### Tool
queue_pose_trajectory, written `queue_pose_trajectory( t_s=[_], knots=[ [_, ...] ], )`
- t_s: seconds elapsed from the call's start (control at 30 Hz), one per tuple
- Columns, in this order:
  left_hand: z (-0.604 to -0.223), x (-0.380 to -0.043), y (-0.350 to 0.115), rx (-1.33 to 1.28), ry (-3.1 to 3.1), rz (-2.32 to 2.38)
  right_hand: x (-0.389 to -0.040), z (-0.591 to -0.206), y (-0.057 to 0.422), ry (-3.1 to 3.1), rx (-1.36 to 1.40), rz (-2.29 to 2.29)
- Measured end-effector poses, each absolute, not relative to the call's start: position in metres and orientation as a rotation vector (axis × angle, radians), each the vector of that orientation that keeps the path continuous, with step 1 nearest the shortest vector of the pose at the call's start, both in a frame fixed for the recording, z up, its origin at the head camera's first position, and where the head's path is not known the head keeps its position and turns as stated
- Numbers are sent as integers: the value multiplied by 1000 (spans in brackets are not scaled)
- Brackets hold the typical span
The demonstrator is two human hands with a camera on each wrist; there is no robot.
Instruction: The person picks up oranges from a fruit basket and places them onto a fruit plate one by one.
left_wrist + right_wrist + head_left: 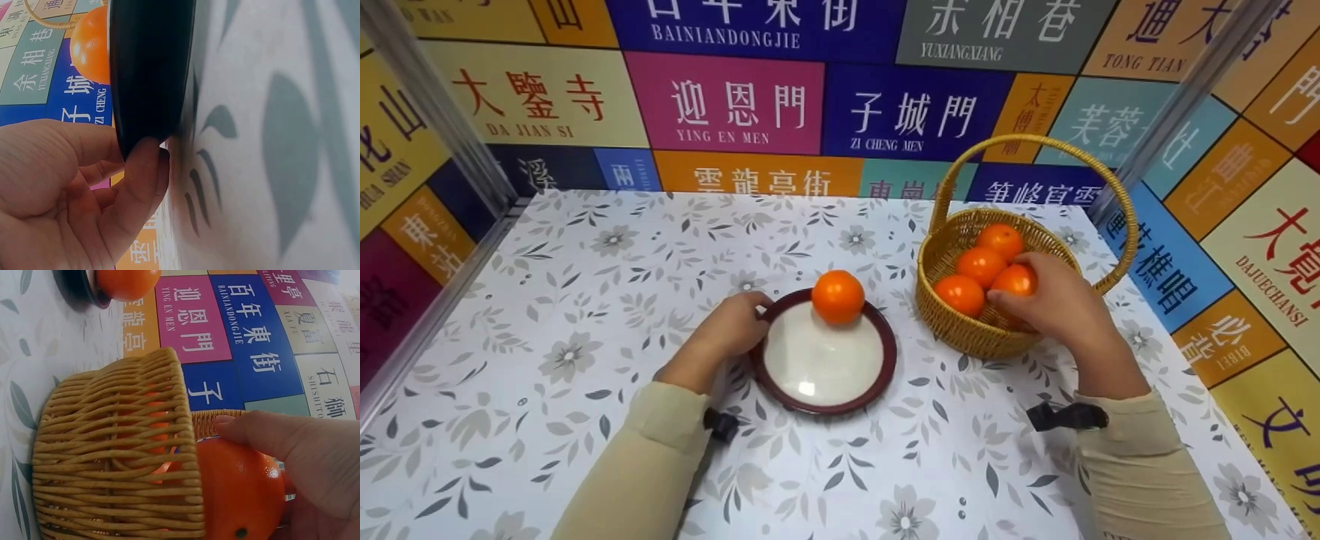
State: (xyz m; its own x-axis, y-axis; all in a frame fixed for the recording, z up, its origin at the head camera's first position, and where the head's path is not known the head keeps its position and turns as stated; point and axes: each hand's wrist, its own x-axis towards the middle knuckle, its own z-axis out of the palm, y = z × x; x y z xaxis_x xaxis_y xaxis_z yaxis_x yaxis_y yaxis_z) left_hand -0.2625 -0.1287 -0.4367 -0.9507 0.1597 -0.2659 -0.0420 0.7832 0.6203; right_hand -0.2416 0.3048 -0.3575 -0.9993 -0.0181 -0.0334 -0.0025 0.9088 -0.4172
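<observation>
A plate (825, 360) with a dark red rim and white middle lies on the table, and one orange (838, 298) sits at its far edge. My left hand (733, 324) pinches the plate's left rim between thumb and fingers, as the left wrist view shows up close. Inside the wicker basket (979, 341) on the right are several oranges (981, 267). My right hand (1054, 296) reaches over the basket's near right side and grips one orange (239, 489) with thumb and fingers. Part of that orange is hidden behind the hand and the basket wall.
The basket's tall hoop handle (1129, 217) arches above my right hand. A flower-patterned cloth (660, 247) covers the table. Panels with printed place names (727, 105) stand behind and at both sides, joined by metal posts (1174, 97).
</observation>
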Motion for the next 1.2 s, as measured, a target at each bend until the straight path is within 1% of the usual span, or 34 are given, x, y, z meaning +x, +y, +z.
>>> queue_pose_trajectory(
  t_s=[0.37,0.5,0.73,1.0,1.2],
  knots=[
    [-437,-262,-129,75,2666,948,-235,-354,279,3118,54,-746],
    [-437,-261,-130,111,2694,948,-233,-357,264,3188,56,-807],
    [-436,-260,-129,122,2691,948,-226,-363,234,3255,-43,-896],
    [-437,-262,-128,84,2665,960,-225,-382,200,3316,-298,-944],
    [-437,-261,-129,96,2683,951,-225,-391,181,3299,-405,-898]
  ],
)
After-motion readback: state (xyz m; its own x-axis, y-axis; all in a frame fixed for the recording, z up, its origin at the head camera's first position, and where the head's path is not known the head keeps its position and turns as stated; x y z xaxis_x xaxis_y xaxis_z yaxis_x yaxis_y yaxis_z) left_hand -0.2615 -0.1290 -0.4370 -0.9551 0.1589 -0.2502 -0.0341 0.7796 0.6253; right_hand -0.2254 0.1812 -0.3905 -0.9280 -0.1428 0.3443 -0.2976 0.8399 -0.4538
